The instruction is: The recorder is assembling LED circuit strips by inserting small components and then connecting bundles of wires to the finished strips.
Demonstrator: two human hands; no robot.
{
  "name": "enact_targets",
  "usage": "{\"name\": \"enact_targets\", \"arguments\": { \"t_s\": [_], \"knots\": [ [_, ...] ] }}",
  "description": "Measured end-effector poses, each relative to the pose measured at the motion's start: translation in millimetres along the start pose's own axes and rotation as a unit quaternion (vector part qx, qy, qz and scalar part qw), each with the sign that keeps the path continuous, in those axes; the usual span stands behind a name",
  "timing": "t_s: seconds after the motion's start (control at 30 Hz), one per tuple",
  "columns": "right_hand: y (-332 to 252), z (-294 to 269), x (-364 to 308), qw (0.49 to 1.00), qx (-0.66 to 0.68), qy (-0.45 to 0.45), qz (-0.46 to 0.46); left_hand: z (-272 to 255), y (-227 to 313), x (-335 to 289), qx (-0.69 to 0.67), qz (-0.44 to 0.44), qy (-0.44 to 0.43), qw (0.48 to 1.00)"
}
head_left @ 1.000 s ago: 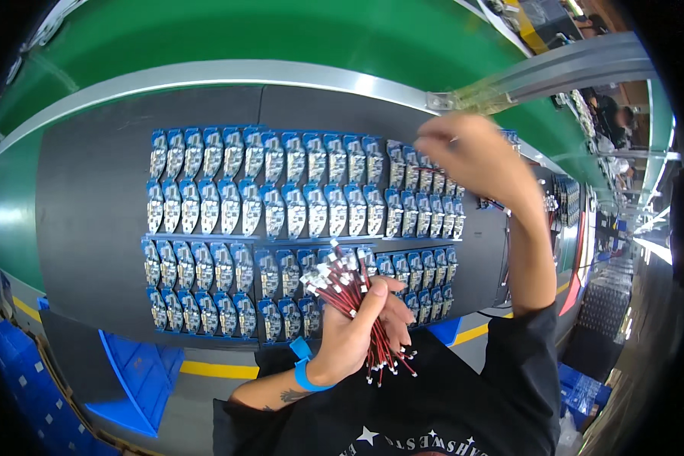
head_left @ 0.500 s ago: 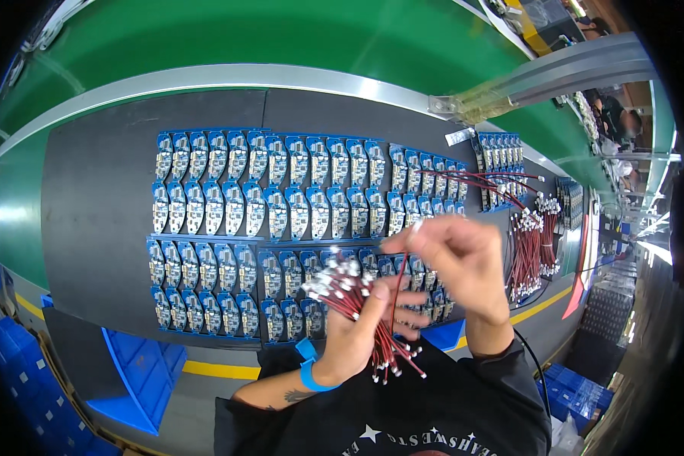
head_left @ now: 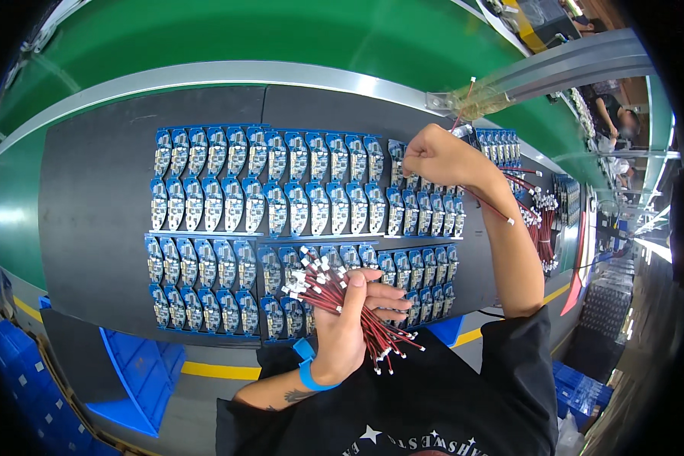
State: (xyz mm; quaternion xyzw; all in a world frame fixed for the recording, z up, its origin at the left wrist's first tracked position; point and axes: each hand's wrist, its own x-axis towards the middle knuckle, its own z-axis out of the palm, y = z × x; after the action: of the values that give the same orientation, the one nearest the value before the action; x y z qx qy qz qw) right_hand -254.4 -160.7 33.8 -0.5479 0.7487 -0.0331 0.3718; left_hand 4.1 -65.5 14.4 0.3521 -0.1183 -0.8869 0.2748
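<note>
Left hand (head_left: 342,334) grips cable bundle (head_left: 328,295) above near circuit boards (head_left: 292,310). Right hand (head_left: 444,156) over far-right boards, fingers curled; cannot tell if gripping. Advisable: hold bundle lightly, white connectors (head_left: 298,286) fanned, against tangling.

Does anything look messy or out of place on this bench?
A few loose red-and-dark cables look astray: they splay out to the right of the right hand, whereas others lie gathered in a pile. The circuit boards sit in orderly rows; no obvious damage shows.
</note>
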Motion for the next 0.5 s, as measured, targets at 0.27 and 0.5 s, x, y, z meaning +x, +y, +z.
{"name": "enact_targets", "arguments": {
  "t_s": [0.27, 0.5],
  "knots": [
    [-17.3, -11.4, 7.9, 0.995, -0.024, -0.083, 0.041, -3.5, 1.6, -0.2, -0.041, -0.006, -0.026, 0.999],
    [-30.0, -14.1, 13.9, 0.989, -0.07, -0.112, 0.062, 1.8, 4.7, -2.9, 0.006, -0.031, -0.06, 0.998]
  ]
}}
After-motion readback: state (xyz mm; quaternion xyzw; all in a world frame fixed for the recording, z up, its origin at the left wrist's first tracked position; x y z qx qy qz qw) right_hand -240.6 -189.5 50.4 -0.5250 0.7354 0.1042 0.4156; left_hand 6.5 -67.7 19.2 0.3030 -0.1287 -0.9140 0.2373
